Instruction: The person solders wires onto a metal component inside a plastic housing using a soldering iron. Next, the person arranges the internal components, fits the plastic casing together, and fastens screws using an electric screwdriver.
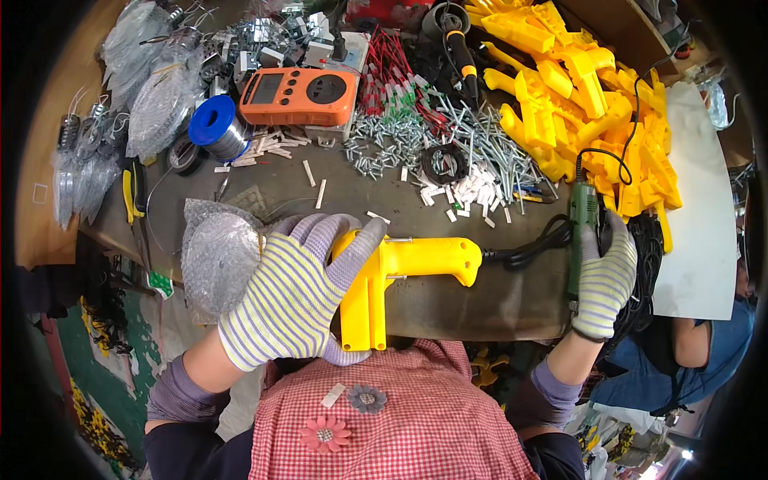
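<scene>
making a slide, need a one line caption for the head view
Gloved left hand steadies a yellow plastic housing on the workbench while the right hand grips a green electric screwdriver.

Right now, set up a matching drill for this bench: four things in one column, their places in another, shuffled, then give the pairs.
Things:
1. yellow plastic housing
2. green power screwdriver
3. solder spool with blue end
4. orange meter

Places:
A. gripped in the right hand
B. at the far side of the bench, behind the loose screws
C. under the left hand at the near edge
D. left of the orange meter

Pairs: 1-C, 2-A, 3-D, 4-B
</scene>
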The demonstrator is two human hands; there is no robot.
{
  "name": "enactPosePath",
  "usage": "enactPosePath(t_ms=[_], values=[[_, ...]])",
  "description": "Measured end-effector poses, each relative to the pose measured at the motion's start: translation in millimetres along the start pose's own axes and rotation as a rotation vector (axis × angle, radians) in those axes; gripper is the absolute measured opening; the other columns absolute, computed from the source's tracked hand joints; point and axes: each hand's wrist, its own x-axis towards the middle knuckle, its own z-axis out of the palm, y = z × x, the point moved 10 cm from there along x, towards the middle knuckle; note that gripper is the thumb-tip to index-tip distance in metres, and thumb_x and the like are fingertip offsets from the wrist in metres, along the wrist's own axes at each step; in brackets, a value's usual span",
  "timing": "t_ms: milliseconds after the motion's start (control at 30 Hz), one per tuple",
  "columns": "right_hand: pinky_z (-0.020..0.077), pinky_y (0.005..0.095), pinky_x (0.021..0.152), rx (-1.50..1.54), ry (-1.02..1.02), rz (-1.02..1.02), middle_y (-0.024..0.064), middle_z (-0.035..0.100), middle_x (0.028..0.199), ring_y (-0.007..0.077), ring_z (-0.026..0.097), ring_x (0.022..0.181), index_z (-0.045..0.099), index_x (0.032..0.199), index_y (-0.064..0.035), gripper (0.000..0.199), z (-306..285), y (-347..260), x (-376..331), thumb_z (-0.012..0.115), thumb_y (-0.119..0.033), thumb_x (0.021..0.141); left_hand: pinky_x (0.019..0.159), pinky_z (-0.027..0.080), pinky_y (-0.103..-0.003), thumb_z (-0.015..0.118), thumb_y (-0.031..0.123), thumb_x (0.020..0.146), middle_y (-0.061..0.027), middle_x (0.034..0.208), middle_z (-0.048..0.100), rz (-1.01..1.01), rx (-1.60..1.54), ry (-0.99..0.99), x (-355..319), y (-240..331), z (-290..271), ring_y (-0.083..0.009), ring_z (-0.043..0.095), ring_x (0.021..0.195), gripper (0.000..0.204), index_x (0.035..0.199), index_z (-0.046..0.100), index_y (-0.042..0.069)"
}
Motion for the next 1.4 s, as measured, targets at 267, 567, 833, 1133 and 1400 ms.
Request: enactPosePath(t_ms=[267,567,833,1133,1400], values=[[0.0521,0.0432,0.077,0.569,-0.345,-0.812,0.0125,0.066,0.098,0.0332,0.063,0.089,0.064,0.113,-0.0045,0.053,7,-166,-49,0.083,-0.022,0.068,0.102,0.038,-0.057,0.085,0.062,0.05,-0.0237,0.13,0.049,0.011,-0.02,0.06,-2,-2,-5,-0.0423,0.05,0.116,0.124,0.15,0.038,0.005],[0.053,0.042,0.074,0.534,-0.208,-0.792,0.0117,0.062,0.092,0.0315,0.062,0.084,0.065,0.11,-0.0058,0.047,-19,-172,-47,0.079,-0.014,0.067,0.105,0.036,-0.058,0.084,0.06,0.054,-0.0253,0.129,0.05,-0.02,0.011,0.005,3,-3,0,-0.0427,0.051,0.118,0.121,0.151,0.037,0.005],[0.0519,0.0421,0.083,0.63,-0.382,-0.733,0.0121,0.066,0.099,0.0323,0.063,0.092,0.068,0.107,-0.0054,0.042,17,-167,-41,0.082,-0.019,0.07,0.101,0.038,-0.056,0.086,0.055,0.05,-0.0241,0.124,0.049,-0.051,0.025,0.06,-1,-7,-3,-0.0439,0.051,0.113,0.12,0.148,0.04,0.004],[0.0539,0.0372,0.075,0.703,-0.639,-0.807,0.0167,0.07,0.09,0.034,0.068,0.081,0.07,0.105,-0.0003,0.03,76,-191,-23,0.061,-0.027,0.095,0.104,0.036,-0.058,0.084,0.06,0.05,-0.0207,0.124,0.049,-0.035,0.069,0.065,-5,-7,-2,-0.0413,0.05,0.114,0.119,0.147,0.042,0.006],[0.0521,0.0481,0.071,0.713,-0.649,-0.586,0.0179,0.069,0.082,0.0388,0.066,0.078,0.068,0.096,-0.0058,0.028,93,-191,-32,0.058,-0.031,0.098,0.105,0.034,-0.057,0.083,0.063,0.048,-0.0193,0.122,0.05,0.002,0.08,0.023,-1,-4,-1,-0.0384,0.05,0.114,0.123,0.148,0.041,0.004]])
